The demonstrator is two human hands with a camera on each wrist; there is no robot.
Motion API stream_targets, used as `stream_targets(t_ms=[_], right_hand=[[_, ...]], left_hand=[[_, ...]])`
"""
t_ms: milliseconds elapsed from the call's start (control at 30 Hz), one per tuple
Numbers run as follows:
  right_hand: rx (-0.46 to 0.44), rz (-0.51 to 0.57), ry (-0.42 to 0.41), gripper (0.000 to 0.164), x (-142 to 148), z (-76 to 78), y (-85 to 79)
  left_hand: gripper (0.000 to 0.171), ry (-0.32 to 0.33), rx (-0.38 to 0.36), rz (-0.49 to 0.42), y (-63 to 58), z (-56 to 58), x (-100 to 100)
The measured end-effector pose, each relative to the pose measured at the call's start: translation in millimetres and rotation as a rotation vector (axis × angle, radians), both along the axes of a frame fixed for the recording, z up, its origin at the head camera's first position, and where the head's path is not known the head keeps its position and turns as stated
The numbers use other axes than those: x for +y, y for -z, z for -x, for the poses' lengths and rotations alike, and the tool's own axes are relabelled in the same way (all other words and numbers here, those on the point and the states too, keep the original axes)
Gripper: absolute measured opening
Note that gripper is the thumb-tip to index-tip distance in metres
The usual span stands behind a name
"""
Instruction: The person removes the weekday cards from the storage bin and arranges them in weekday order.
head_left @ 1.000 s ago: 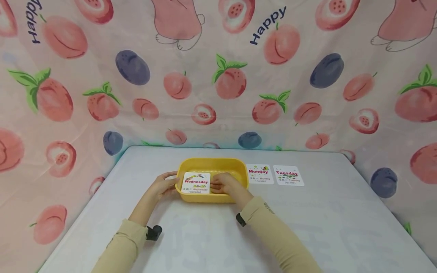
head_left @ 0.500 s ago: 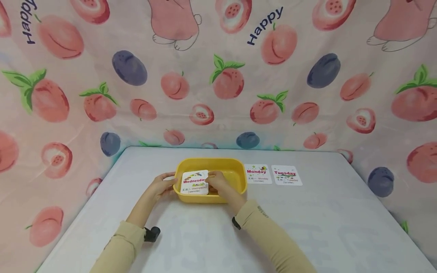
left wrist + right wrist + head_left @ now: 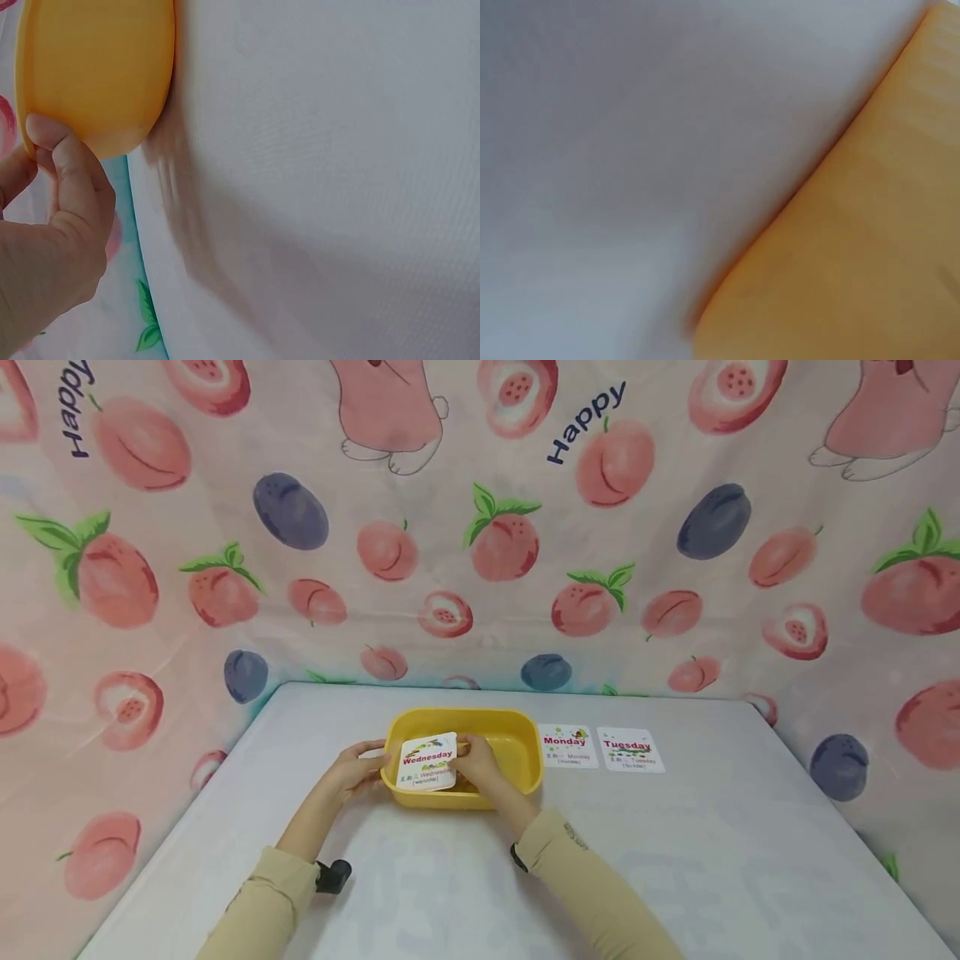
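White table (image 3: pixel 420 885) before fruit-print cloth (image 3: pixel 420 485)

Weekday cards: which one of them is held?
The Wednesday card, pinched in the right hand's grip; the Monday card and Tuesday card lie on the table.

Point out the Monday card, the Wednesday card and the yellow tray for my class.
Monday card (image 3: pixel 568 747), head view: middle of its printed face.
Wednesday card (image 3: pixel 426 762), head view: middle of its printed face.
Yellow tray (image 3: pixel 97 67), left wrist view: its outer wall.

beige sleeves (image 3: pixel 603 885), small dark lettering (image 3: pixel 576 836) on the right, black wrist devices (image 3: pixel 332 877)
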State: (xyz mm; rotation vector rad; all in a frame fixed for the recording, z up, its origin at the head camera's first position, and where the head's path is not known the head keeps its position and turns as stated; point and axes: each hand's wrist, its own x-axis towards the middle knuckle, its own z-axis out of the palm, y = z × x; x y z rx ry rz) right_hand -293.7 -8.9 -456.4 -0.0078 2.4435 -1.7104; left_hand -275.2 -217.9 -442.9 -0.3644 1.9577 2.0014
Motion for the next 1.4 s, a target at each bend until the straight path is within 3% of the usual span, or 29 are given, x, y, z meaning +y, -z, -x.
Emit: stream_targets(t_ms=[567, 833, 1133, 1400], right_hand=[[0.068, -0.022, 0.01, 0.05, 3, 2.2, -3.5], [0.081, 0.03, 0.059, 0.046, 6, 2.2, -0.3], [0.088, -0.01, 0.198, 0.038, 2, 9.4, -1.6], [0.099, 0.018, 0.178, 0.045, 1, 6.4, -2.1]], left_hand=[[0.05, -0.009, -0.018, -0.003, -1.0, 1.2, 1], [0.051, -0.006, -0.012, -0.005, -1.7, -0.5, 1], [0.051, -0.005, -0.01, 0.019, -3.5, 0.2, 1], [0.051, -0.007, -0.025, 0.021, -0.8, -0.9, 1]])
